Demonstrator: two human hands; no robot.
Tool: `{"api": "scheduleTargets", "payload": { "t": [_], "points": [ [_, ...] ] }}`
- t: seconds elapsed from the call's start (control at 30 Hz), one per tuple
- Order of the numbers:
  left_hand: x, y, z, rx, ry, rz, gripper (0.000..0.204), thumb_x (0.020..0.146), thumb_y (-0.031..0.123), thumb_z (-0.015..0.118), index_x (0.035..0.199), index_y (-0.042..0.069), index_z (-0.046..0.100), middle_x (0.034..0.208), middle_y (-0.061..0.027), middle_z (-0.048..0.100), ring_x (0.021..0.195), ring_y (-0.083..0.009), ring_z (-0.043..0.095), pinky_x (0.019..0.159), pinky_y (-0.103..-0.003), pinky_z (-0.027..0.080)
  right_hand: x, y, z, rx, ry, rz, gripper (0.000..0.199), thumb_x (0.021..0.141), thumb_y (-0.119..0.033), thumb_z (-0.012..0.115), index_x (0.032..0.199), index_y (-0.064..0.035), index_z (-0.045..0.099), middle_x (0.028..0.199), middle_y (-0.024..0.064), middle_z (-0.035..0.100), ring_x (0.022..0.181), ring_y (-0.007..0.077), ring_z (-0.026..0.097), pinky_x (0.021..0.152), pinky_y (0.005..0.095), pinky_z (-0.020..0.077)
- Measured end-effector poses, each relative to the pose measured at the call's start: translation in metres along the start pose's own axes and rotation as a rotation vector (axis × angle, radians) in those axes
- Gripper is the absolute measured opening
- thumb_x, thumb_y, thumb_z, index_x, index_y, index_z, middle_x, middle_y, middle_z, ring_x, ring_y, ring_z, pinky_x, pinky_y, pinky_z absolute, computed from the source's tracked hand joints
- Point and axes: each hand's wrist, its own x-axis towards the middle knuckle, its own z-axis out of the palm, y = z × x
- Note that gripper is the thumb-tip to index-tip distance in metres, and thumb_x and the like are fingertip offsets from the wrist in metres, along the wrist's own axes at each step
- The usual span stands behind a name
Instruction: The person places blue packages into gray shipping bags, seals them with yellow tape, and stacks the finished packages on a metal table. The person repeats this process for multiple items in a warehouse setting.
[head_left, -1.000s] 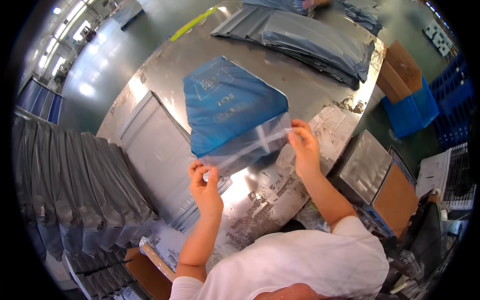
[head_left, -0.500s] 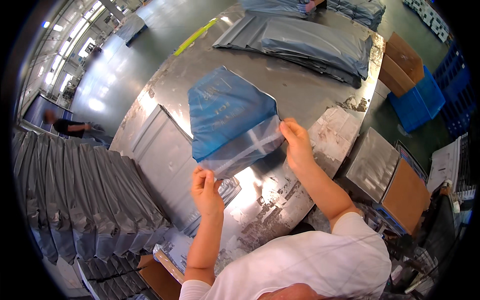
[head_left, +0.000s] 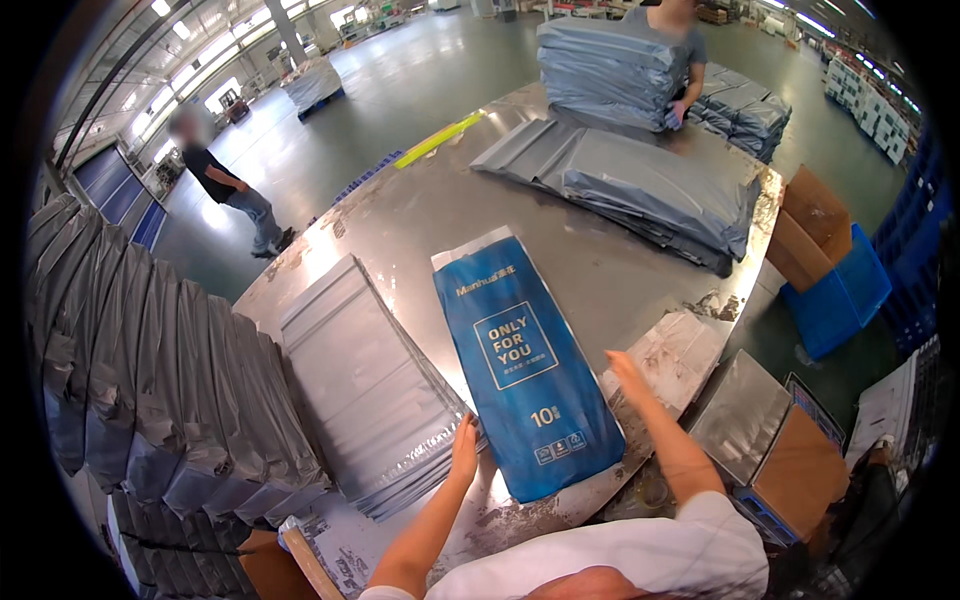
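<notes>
A blue plastic packaging bag (head_left: pixel 530 372) with pale print lies flat on the metal table, its long side running away from me. My left hand (head_left: pixel 465 450) is at its near left edge, beside a stack of flat grey plastic bags (head_left: pixel 365 375); its fingers are stretched out and hold nothing. On the other side, my right hand (head_left: pixel 630 378) hovers near the blue bag's right edge, fingers extended and apart from it. Whether the left fingertips touch the bag or the grey stack, I cannot tell.
More grey bags (head_left: pixel 640 195) lie at the table's (head_left: pixel 400 235) far side, where a person (head_left: pixel 690 65) stands behind a tall grey pile. Upright grey bundles (head_left: pixel 170 350) fill the left. Another person (head_left: pixel 225 180) is beyond them. Cartons (head_left: pixel 815 215) and a blue crate (head_left: pixel 835 295) stand right.
The blue bag was held up by its clear edge in both hands; now it lies on the table, let go. Both hands have moved apart to its sides. The far grey pile has come into view.
</notes>
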Motion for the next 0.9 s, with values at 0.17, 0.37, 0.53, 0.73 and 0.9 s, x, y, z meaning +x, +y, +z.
{"api": "scheduleTargets", "payload": {
  "t": [0.17,0.37,0.53,0.73,0.9],
  "points": [
    [-0.002,0.026,0.064,-0.464,0.034,-0.209,0.062,0.092,0.051,0.028,0.129,0.003,0.039,0.126,-0.013,0.046,0.114,-0.0268,0.045,0.098,-0.037,0.035,0.003,-0.057,0.041,1.056,-0.253,0.491,0.064,0.092,-0.051,0.032,0.135,-0.0038,0.028,0.133,0.0135,0.038,0.121,0.0214,0.039,0.101,0.0336,0.0328],
    [-0.024,0.047,0.041,-0.42,-0.021,-0.236,0.056,0.083,0.029,0.055,0.129,0.004,0.036,0.113,-0.0158,0.052,0.102,-0.0294,0.052,0.086,-0.04,0.045,-0.043,-0.107,0.034,0.938,-0.178,0.378,0.066,0.084,-0.034,0.056,0.136,-0.0059,0.027,0.125,0.0126,0.045,0.108,0.0197,0.05,0.09,0.0325,0.0422],
    [-0.041,0.09,0.008,-0.31,-0.223,0.041,0.05,0.079,0.012,0.056,0.125,-0.001,0.04,0.109,-0.0141,0.056,0.093,-0.0238,0.057,0.083,-0.033,0.047,-0.079,-0.133,0.042,1.101,-0.157,0.341,0.07,0.08,-0.026,0.063,0.136,-0.0034,0.027,0.122,0.0117,0.047,0.107,0.0183,0.049,0.091,0.0317,0.0399],
    [-0.125,0.131,-0.043,-0.313,-0.188,0.21,0.059,0.08,0.009,0.054,0.134,0.0,0.03,0.123,-0.0173,0.047,0.106,-0.0255,0.052,0.088,-0.033,0.044,-0.123,-0.181,0.093,0.972,-0.088,0.25,0.068,0.081,-0.028,0.063,0.134,-0.0037,0.029,0.12,0.0119,0.048,0.107,0.0201,0.048,0.092,0.0334,0.0389],
    [-0.198,0.105,-0.097,-0.291,0.003,0.259,0.065,0.084,0.013,0.054,0.14,0.007,0.022,0.133,-0.0129,0.036,0.114,-0.0219,0.042,0.095,-0.03,0.036,-0.156,-0.259,0.102,1.125,-0.24,0.261,0.059,0.084,-0.018,0.056,0.134,-0.0034,0.029,0.119,0.0135,0.05,0.105,0.0212,0.051,0.088,0.0338,0.0425]
  ]
}}
